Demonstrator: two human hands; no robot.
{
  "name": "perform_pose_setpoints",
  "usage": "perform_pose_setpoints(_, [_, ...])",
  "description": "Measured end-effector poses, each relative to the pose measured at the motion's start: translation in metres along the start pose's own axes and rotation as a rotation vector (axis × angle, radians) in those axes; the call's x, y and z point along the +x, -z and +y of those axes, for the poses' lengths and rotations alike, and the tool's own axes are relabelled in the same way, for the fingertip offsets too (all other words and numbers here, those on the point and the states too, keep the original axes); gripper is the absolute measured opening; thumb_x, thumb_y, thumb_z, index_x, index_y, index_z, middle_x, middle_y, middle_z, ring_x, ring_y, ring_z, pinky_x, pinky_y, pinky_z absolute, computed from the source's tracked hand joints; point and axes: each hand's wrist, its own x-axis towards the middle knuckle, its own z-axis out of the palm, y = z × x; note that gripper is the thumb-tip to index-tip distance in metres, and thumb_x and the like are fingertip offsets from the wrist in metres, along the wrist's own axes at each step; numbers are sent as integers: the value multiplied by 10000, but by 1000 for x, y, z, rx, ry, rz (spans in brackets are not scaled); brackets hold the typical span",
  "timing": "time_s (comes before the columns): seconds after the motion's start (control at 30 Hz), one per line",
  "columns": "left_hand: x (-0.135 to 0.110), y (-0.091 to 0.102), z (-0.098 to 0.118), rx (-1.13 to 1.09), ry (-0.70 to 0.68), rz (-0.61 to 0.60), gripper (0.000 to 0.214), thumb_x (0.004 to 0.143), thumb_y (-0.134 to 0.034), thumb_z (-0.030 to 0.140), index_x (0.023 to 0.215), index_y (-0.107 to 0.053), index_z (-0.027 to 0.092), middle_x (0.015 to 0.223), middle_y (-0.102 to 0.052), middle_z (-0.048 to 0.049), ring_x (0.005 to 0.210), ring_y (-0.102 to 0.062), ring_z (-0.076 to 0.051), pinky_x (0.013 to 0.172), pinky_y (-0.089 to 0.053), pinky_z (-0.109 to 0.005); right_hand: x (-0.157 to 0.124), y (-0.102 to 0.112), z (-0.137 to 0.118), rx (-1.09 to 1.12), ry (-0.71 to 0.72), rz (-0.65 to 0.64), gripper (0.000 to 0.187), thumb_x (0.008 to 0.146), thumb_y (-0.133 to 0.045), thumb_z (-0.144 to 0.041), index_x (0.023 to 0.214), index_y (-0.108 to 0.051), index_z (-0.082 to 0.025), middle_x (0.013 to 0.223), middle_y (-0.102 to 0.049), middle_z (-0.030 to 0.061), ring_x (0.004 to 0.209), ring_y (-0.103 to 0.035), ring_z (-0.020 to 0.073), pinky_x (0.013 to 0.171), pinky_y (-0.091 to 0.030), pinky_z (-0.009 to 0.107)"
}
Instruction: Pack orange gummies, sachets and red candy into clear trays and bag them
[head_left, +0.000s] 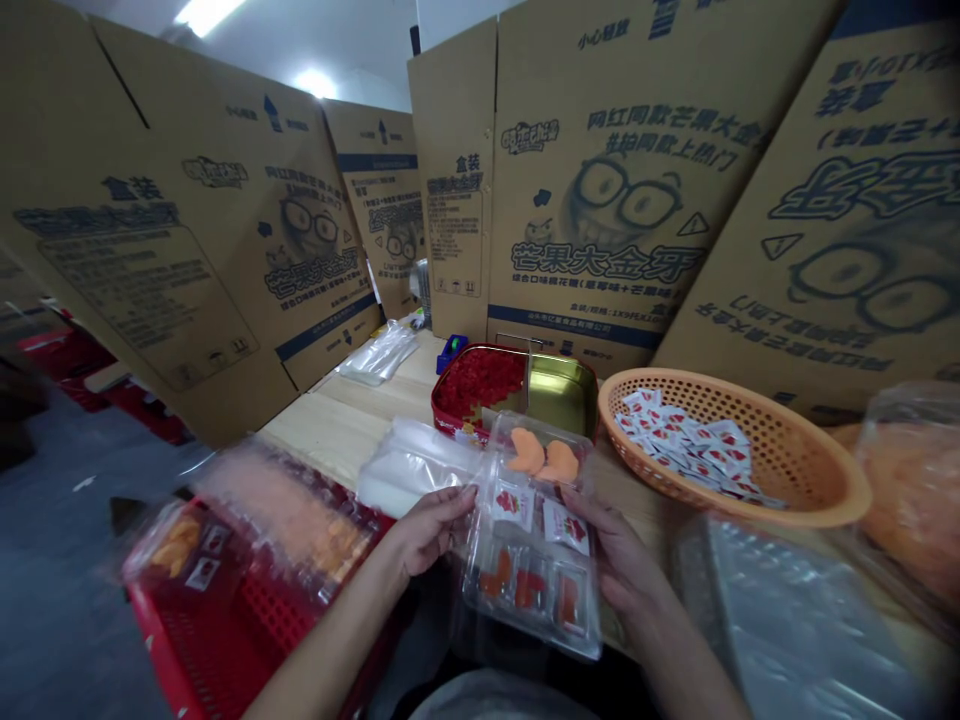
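Both my hands hold a clear plastic clamshell tray (534,540) near the table's front edge. My left hand (429,525) grips its left side with the fingers closed on the rim. My right hand (621,560) supports its right side, fingers curled under it. Inside the tray lie two orange pieces at the far end, two white sachets with red print in the middle, and several red pieces at the near end. A stack of clear bags (415,462) lies just left of the tray.
A red tin (514,392) with red bits and a gold compartment stands behind the tray. An orange basket (795,470) holds several white sachets at right. A red crate (225,600) with packed trays sits at lower left. Tall cardboard boxes (607,170) wall the table.
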Motion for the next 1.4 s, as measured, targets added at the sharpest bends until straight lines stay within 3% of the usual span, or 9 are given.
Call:
perform_pose_setpoints(0.2, [3, 7, -1, 14, -136, 93, 274, 520, -817, 250, 656, -605, 142, 627, -600, 27, 605, -556, -71, 676, -425, -212, 0, 8, 4, -33, -6, 1, 180, 619, -745, -148, 786, -681, -158, 751, -718, 37, 611, -664, 180, 608, -544, 280])
perform_pose_setpoints(0.33, [3, 7, -4, 54, -200, 97, 310, 572, -777, 363, 692, -603, 136, 648, -620, -6, 620, -580, -106, 709, -461, -277, 4, 16, 5, -2, 8, 30, 157, 629, -726, -135, 777, -681, -163, 750, -718, 30, 633, -669, 186, 612, -550, 283])
perform_pose_setpoints(0.47, [3, 4, -6, 126, -311, 170, 311, 576, -771, 366, 708, -617, 130, 615, -610, 10, 600, -560, -90, 694, -454, -250, 8, 19, -7, 49, 78, 94, 152, 655, -696, -172, 806, -681, -160, 770, -718, 36, 662, -672, 194, 629, -564, 303])
perform_pose_setpoints(0.6, [2, 0, -5, 199, -400, 223, 292, 529, -803, 274, 695, -604, 139, 597, -585, 47, 570, -504, -50, 600, -396, -173, 14, 2, -39, 160, 366, 213, 106, 731, -600, -164, 812, -668, -158, 721, -710, 20, 635, -662, 163, 615, -571, 286])
perform_pose_setpoints(0.77, [-4, -8, -2, 287, -421, 244, 322, 518, -806, 244, 726, -580, 147, 587, -573, 58, 546, -474, -45, 549, -358, -162, 25, -34, -67, 209, 684, 172, 103, 770, -568, -173, 833, -647, -155, 753, -700, 9, 666, -656, 135, 672, -564, 277])
perform_pose_setpoints(1.0, [-9, -20, -2, 358, -431, 253, 332, 537, -791, 279, 755, -583, 140, 608, -586, 38, 571, -501, -61, 579, -379, -180, 33, -60, -55, 206, 744, 159, 124, 755, -592, -184, 862, -642, -148, 812, -687, 24, 728, -645, 145, 724, -552, 318])
perform_pose_setpoints(1.17, [-15, -26, -1, 383, -454, 249, 309, 554, -781, 279, 754, -593, 138, 635, -593, 30, 598, -512, -65, 594, -395, -184, 34, -62, -48, 154, 841, 108, 177, 733, -627, -239, 890, -621, -157, 852, -676, 21, 794, -641, 152, 772, -537, 343])
perform_pose_setpoints(1.4, [-25, -32, -1, 334, -413, 198, 289, 549, -787, 259, 738, -606, 136, 648, -597, 27, 593, -507, -54, 581, -397, -172, 35, -57, -47, 142, 922, 144, 221, 682, -681, -239, 873, -579, -195, 837, -660, -27, 787, -633, 130, 748, -539, 310])
